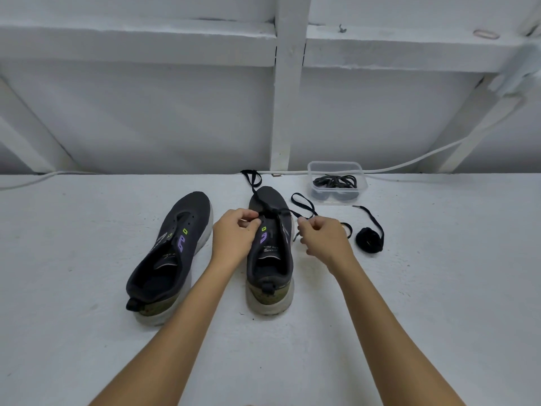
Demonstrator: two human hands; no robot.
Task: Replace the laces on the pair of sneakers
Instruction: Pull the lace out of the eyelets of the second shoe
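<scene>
Two dark grey sneakers stand on a white surface, toes pointing away. The left sneaker (172,253) has bare eyelets. The right sneaker (270,259) has a black lace (304,205) threaded through its front eyelets, with loose ends trailing past the toe and to the right. My left hand (235,237) pinches the lace at the shoe's left eyelet row. My right hand (323,240) pinches the lace's other side just right of the shoe.
A coiled black lace (369,240) lies right of my right hand. A clear plastic tub (336,167) holding more dark laces sits at the back by the white wall. A white cable (415,161) runs along the wall's base.
</scene>
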